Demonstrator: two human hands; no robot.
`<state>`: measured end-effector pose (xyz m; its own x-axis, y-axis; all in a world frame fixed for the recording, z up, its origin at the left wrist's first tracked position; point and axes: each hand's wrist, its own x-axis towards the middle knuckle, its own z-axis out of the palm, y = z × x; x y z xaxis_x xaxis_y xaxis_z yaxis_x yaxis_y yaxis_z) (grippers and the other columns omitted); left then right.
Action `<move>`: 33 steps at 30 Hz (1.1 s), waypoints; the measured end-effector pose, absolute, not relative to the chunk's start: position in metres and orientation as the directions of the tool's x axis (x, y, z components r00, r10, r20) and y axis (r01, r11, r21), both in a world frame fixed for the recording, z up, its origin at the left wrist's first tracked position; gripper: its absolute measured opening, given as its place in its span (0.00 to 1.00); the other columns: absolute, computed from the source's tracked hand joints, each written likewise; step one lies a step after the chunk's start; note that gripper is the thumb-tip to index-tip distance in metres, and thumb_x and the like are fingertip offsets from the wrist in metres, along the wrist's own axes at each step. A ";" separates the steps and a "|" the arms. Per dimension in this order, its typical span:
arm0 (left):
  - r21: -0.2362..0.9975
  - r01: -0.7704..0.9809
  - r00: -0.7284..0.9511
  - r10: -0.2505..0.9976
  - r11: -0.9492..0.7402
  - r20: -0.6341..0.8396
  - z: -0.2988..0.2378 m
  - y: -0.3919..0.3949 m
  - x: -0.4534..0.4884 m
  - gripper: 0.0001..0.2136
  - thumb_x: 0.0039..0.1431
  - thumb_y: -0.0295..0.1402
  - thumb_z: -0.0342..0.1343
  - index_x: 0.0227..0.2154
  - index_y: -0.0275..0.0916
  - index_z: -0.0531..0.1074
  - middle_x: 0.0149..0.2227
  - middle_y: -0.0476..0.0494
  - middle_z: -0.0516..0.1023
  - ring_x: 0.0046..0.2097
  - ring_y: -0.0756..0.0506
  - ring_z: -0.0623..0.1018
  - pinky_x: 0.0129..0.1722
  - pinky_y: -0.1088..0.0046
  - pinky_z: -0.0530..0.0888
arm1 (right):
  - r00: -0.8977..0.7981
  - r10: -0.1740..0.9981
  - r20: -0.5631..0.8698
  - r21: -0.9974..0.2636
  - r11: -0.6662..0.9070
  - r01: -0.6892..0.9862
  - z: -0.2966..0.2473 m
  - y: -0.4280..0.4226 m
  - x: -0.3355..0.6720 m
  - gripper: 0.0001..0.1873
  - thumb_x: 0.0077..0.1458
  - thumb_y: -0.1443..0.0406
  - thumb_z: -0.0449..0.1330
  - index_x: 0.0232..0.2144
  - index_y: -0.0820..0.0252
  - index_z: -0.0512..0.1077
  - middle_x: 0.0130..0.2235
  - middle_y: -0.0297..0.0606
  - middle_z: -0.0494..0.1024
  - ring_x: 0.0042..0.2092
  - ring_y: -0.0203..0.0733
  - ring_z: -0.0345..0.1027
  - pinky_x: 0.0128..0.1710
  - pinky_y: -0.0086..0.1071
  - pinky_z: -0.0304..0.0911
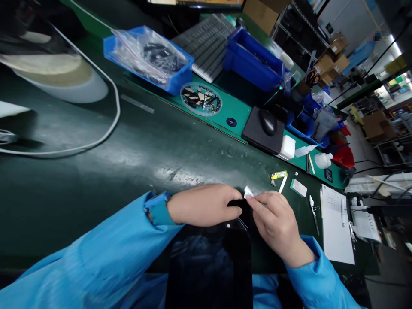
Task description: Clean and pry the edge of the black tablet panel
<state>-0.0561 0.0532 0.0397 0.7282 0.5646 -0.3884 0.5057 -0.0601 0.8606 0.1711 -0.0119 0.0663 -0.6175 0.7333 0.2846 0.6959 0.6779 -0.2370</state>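
**Blue sleeves and a dark panel under our two hands**

Nearest to us are the blue sleeves, and between them the dark panel lies flat on the green surface, close to our body. It looks like a glass screen, but we cannot be sure. Over its top edge our left hand has the fingers closed around a small black piece, which is mostly hidden. Our right hand is just beside it, and its fingers are pinched together on a white scrap, maybe tissue. The two hands touch or nearly touch.

To the right of the hands lie a yellow label, a white strip, a pale card, tweezers and a paper sheet. Farther away we see a computer mouse on a black pad, a round dish of small parts, two blue bins and a keyboard.
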 end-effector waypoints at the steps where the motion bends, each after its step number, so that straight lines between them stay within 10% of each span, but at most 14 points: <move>1: 0.861 0.506 0.730 0.561 -0.056 -0.392 0.040 0.053 -0.056 0.11 0.61 0.41 0.53 0.26 0.42 0.66 0.25 0.51 0.72 0.27 0.47 0.71 0.28 0.70 0.60 | -0.624 0.729 0.281 -0.235 0.682 0.692 0.065 -0.010 0.172 0.23 0.67 0.78 0.58 0.61 0.60 0.70 0.42 0.45 0.80 0.42 0.48 0.73 0.44 0.46 0.75; 9: 0.875 0.483 0.749 0.525 -0.016 -0.404 0.040 0.056 -0.058 0.12 0.62 0.41 0.53 0.26 0.42 0.68 0.24 0.52 0.73 0.26 0.48 0.72 0.27 0.71 0.62 | -0.483 0.808 0.338 -0.397 0.588 0.705 0.071 -0.013 0.176 0.25 0.65 0.80 0.60 0.58 0.53 0.73 0.41 0.40 0.79 0.42 0.44 0.73 0.47 0.44 0.74; 18: 0.879 0.467 0.763 0.546 -0.097 -0.345 0.035 0.053 -0.054 0.06 0.59 0.35 0.53 0.30 0.41 0.73 0.31 0.48 0.81 0.31 0.46 0.76 0.30 0.72 0.64 | -0.707 0.683 0.182 -0.153 0.730 0.666 0.078 -0.005 0.154 0.13 0.72 0.75 0.54 0.55 0.65 0.73 0.44 0.47 0.80 0.43 0.48 0.70 0.45 0.46 0.68; 33: 0.862 0.501 0.749 0.539 -0.079 -0.385 0.032 0.053 -0.052 0.07 0.58 0.35 0.53 0.28 0.41 0.72 0.27 0.49 0.79 0.28 0.46 0.75 0.27 0.71 0.60 | -0.733 0.671 0.110 -0.096 0.741 0.665 0.075 -0.007 0.160 0.15 0.73 0.75 0.52 0.56 0.70 0.73 0.44 0.49 0.79 0.44 0.50 0.69 0.46 0.47 0.67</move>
